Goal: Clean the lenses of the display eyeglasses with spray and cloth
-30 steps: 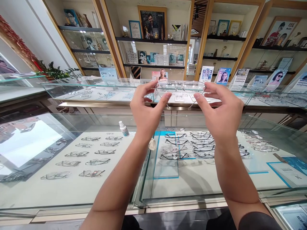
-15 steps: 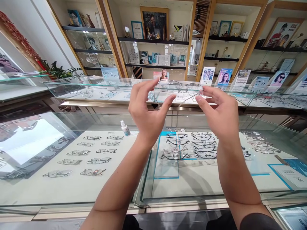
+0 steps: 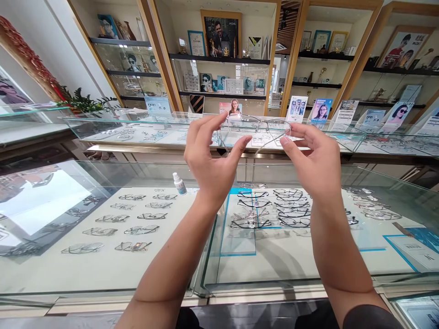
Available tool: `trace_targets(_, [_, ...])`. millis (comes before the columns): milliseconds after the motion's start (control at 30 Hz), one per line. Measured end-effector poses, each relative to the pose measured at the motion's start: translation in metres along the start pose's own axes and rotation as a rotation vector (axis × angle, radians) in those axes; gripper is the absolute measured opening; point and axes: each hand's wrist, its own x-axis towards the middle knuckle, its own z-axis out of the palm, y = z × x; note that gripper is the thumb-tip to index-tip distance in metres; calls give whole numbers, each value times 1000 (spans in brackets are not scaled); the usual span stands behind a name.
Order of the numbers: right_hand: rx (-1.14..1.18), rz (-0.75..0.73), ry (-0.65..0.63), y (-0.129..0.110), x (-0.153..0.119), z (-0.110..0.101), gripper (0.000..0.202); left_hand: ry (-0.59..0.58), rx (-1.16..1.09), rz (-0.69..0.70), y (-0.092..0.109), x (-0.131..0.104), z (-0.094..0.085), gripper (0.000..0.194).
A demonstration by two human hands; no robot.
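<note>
Two hands hold up a pair of glasses (image 3: 262,122) at twelve o'clock, above the glass case (image 3: 164,274).
The left hand (image 3: 212,157) grasps one end from eight o'clock, the right hand (image 3: 317,162) the other from four; from the glasses, a white bottle (image 3: 179,184) stands toward eight and displayed frames (image 3: 254,202) lie toward six.

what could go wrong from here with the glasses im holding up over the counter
The thin-rimmed glasses are held only near their two ends, by the left hand and the right hand, so a slip could drop them onto the glass display case below.

The temples hang open and look thin; uneven pulling by the hands might bend them.

Fingers close to the lenses could leave smudges.
</note>
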Motion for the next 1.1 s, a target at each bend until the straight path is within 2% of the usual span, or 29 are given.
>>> trace_targets(367, [-5,-123,99,-8,-2,1,35,-138,-143,-209,-13,-3,7,43])
trace_targets(567, [-19,-134,119,-13,-4,1,33,-172,-166,-233,-20,-6,10,43])
trace_targets(833, [-28,-88,20,-2,0,2,34,-34,-64,-142,-8,-10,11,51])
trace_targets(967, [26,-159,79,-6,-2,10,37,32,-83,-83,-11,-13,16,57])
trace_targets(1100, [-2,-202,138,-13,-7,20,40,50,-113,-106,-21,-16,22,68])
